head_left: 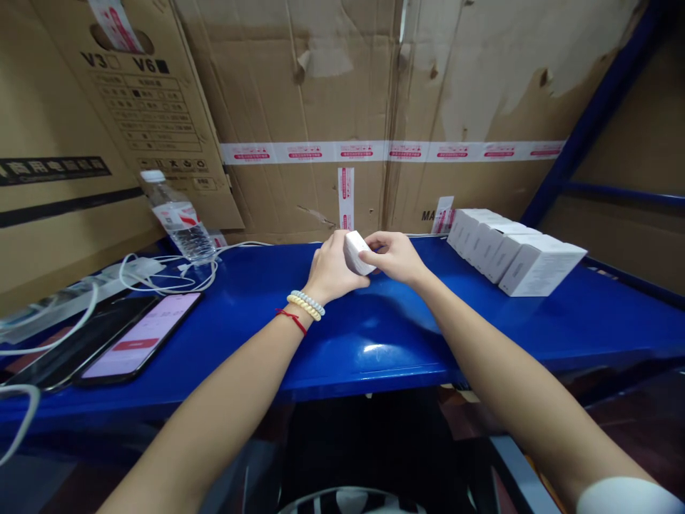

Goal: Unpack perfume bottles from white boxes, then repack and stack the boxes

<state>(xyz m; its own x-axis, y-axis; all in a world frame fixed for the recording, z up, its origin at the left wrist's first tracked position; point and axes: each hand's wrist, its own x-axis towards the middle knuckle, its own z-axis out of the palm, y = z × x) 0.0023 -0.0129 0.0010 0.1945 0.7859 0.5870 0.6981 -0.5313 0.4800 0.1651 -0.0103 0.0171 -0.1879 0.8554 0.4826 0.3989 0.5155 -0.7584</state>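
1. While both forearms reach out over the blue shelf (374, 335), the left hand (330, 271) and the right hand (393, 257) meet near its back edge, low over the surface.
2. Between them is a small white box (357, 253), tilted and gripped from both sides. The left hand wraps around its left side, and the right hand pinches its upper right part with the fingertips.
3. On the left wrist sit beaded bracelets (306, 305) and a thin red string.
4. Well apart to the right, a row of white boxes (514, 253) stands on the shelf, packed side by side.
5. To the left, a water bottle (176, 218) stands upright beside a tangle of white cables (160, 275).
6. Nearer the front left corner, a phone (140, 335) lies flat with its screen lit, just beside a darker device.
7. Brown cardboard cartons (321, 107) with red-and-white tape form the wall behind the shelf.
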